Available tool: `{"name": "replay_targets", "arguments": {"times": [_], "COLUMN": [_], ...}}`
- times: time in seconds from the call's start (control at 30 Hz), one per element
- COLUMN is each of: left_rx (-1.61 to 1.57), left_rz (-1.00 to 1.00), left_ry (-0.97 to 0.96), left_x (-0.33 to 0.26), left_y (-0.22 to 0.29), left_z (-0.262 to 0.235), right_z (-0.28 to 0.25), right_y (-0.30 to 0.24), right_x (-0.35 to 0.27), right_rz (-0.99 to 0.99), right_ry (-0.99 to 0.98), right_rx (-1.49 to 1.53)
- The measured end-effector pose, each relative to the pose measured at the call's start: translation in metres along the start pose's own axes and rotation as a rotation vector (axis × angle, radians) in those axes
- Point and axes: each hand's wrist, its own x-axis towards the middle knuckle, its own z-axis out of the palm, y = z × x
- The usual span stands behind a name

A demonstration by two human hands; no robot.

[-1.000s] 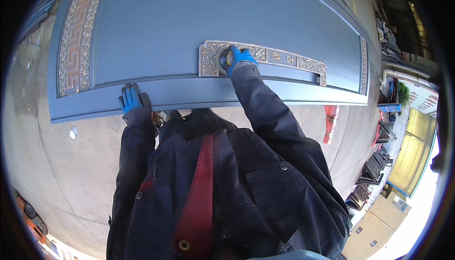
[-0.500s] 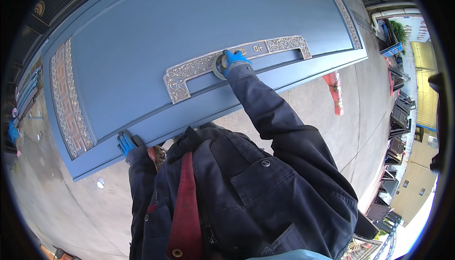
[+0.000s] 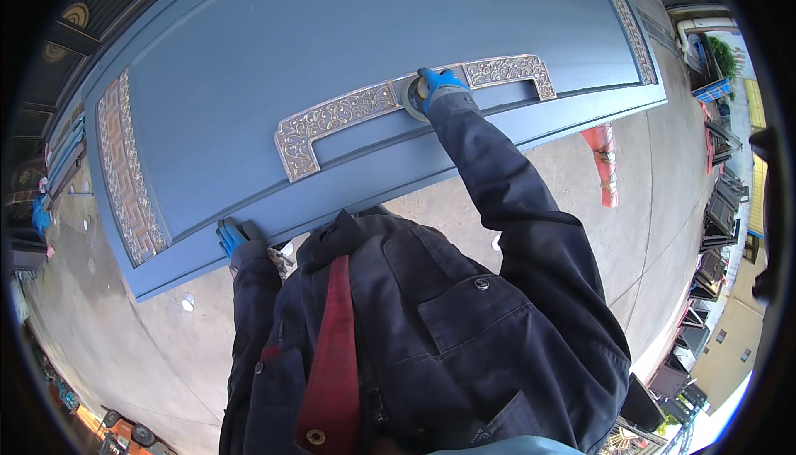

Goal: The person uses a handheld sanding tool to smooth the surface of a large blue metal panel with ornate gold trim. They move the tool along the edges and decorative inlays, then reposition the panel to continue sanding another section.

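Note:
A large blue-grey door panel [image 3: 332, 32] lies in front of me. Along its near side runs a bronze-coloured, bracket-shaped ornament [image 3: 340, 115] with scrollwork. My right hand [image 3: 444, 84], in a blue glove with a grey cuff, reaches to the middle of this ornament and grips a round ring that looks like a roll of tape [image 3: 410, 104]. The roll rests against the ornament, and the hand hides part of both. My left hand [image 3: 235, 238], gloved in blue and dark grey, lies with fingers stretched on the panel's near border, towards the left, holding nothing.
Patterned strips edge the panel's left end [image 3: 124, 169] and right end [image 3: 626, 28]. A red-wrapped support leg [image 3: 604, 165] stands below the right side. Dark stacked frames [image 3: 721, 206] line the far right. An orange vehicle [image 3: 128, 436] is at the lower left.
My right hand and the roll have moved right along the ornament, now covering its middle plate. My left hand stays on the near border. The whole view has shifted slightly.

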Motion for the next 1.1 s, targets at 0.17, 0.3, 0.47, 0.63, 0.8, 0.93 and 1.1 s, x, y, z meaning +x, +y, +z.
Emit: {"name": "replay_targets", "arguments": {"times": [0.17, 0.3, 0.47, 0.63, 0.8, 0.93, 1.1], "left_rx": [0.035, 0.048, 0.062, 0.06, 0.074, 0.01, -0.088], "left_rz": [-0.011, -0.004, 0.026, 0.045, 0.04, 0.003, -0.044], "left_ry": [-0.062, -0.044, 0.02, 0.095, 0.114, 0.141, 0.193], "left_x": [-0.001, -0.004, -0.01, -0.011, -0.011, -0.007, -0.012], "left_y": [0.001, 0.0, -0.004, -0.007, -0.005, 0.004, 0.063], "left_z": [-0.01, -0.007, 0.002, 0.01, 0.013, 0.014, 0.019], "right_z": [-0.011, -0.005, 0.007, 0.007, 0.003, -0.004, -0.023], "right_y": [-0.013, -0.012, -0.01, 0.004, 0.011, 0.01, 0.01], "right_x": [-0.001, 0.004, 0.009, 0.013, 0.008, 0.007, 0.011], "right_rz": [0.035, -0.03, 0.028, -0.039, -0.06, -0.154, -0.22], "right_ry": [0.002, -0.009, 0.082, -0.074, 0.006, -0.054, -0.091], "right_rx": [-0.018, -0.078, 0.005, -0.187, -0.083, -0.173, -0.207]}}
